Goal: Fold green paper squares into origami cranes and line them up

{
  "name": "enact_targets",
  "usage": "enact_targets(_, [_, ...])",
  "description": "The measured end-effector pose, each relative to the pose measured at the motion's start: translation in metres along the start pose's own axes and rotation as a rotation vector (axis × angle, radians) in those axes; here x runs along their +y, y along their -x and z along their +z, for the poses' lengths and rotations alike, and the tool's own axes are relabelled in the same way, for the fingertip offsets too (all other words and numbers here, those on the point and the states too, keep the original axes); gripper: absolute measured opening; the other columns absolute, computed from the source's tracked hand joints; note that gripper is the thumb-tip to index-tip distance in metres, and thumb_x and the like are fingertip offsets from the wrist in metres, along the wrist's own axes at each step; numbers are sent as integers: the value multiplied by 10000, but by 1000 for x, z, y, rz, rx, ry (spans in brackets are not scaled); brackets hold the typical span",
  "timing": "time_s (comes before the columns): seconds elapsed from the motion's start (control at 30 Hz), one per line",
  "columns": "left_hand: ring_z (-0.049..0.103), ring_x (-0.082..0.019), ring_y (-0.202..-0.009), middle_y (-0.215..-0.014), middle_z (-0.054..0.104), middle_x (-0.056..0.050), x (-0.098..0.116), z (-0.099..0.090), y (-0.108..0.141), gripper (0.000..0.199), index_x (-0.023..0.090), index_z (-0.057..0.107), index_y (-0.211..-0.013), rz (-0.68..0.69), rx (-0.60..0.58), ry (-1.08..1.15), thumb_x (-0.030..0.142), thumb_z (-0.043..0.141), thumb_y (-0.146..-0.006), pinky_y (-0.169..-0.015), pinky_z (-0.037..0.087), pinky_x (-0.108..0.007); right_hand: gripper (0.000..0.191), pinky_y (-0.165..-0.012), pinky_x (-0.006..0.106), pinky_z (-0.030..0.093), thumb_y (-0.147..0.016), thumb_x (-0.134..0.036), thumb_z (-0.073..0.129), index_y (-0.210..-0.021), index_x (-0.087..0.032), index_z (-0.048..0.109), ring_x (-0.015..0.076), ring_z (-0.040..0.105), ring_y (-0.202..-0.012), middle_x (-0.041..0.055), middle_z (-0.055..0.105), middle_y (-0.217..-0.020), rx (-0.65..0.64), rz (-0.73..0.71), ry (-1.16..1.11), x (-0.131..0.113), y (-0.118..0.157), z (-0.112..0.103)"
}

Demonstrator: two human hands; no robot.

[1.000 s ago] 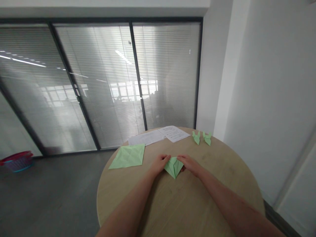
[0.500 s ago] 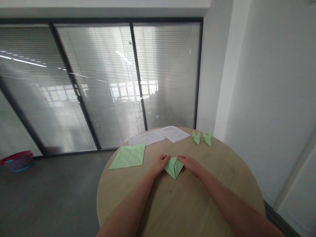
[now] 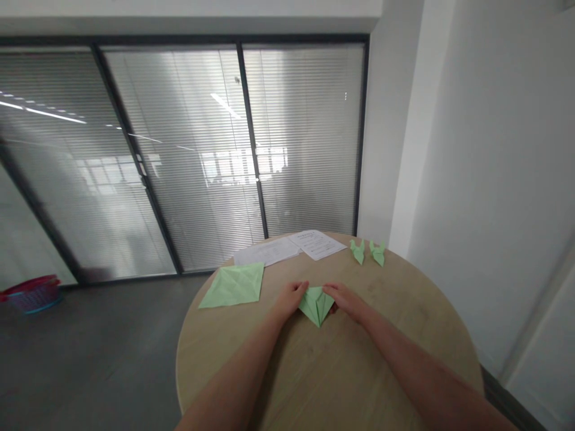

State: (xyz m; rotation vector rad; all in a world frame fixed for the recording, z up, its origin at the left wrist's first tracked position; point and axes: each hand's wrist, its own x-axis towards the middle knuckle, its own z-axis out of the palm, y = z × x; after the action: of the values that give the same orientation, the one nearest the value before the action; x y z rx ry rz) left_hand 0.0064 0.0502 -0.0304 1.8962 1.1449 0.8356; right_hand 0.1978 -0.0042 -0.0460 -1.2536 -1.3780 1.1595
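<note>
The left hand (image 3: pixel 291 299) and right hand (image 3: pixel 345 301) pinch opposite edges of a crisply folded green paper (image 3: pixel 317 304), its point toward the person, over the round, wood-grained table (image 3: pixel 341 371). A flat, crease-patterned green sheet (image 3: pixel 236 285) lies nearby, left.

Round pale-wood table (image 3: pixel 323 383)
On it: creased light-green paper sheet (image 3: pixel 233 285), white paper sheets (image 3: pixel 317 244), two small folded light-green paper figures (image 3: pixel 358 253).

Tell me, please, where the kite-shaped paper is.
In the head view, the kite-shaped paper is just right of centre, held between the left hand and right hand.
</note>
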Motion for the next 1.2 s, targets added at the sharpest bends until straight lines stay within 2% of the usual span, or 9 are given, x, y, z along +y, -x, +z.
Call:
enact_targets(0.33, [396,-153,-630,-591,395,25,1,-1,-1,685,207,463,-602,-3,38,-9,879,427,-733,-594,248,-305,261,-479,216,442,-931,-369,547,-771,-178,622,125,555,-511,-7,611,-609,19,15,-3,-2,1,1])
enact_targets(0.83, [364,-134,-597,-585,358,40,-1,-2,-1,596,211,425,-576,63,21,-100,756,433,-816,-582,231,-303,253,-463,231,461,-942,-318,499,-781,-174,630,137,559,-503,-2,600,-609,67,38,-13,-2,0,2])
enact_targets(1.2, [391,-144,-610,-589,387,37,-1,-2,-2,541,206,457,-593,52,24,-123,690,430,-833,-587,232,-302,253,-466,241,454,-919,-372,544,-765,-186,619,147,565,-521,0,602,-627,62,9,-40,2,-2,1])
